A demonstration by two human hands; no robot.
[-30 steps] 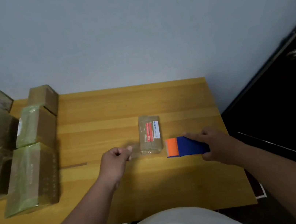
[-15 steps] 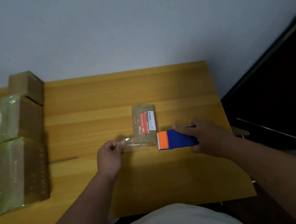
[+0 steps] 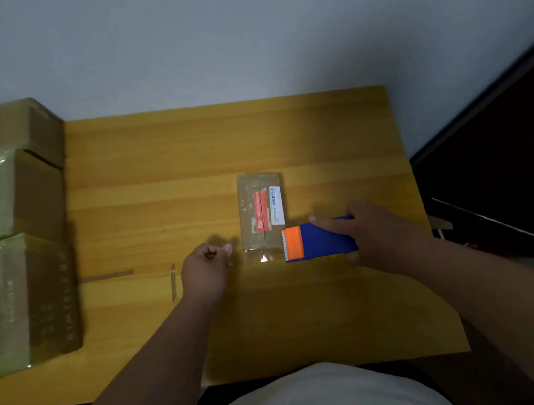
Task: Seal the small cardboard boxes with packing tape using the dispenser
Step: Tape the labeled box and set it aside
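From the head camera, a small box (image 3: 262, 215) lies flat on the wooden table (image 3: 182, 152). The right hand (image 3: 372, 233) grips a blue and orange tape dispenser (image 3: 316, 240), touching the box's near right corner. The left hand (image 3: 205, 270) sits just left of the box, fingers curled, pinching the clear tape (image 3: 260, 258) over the box's near end. Bigger boxes (image 3: 19, 246) stand well left of it.
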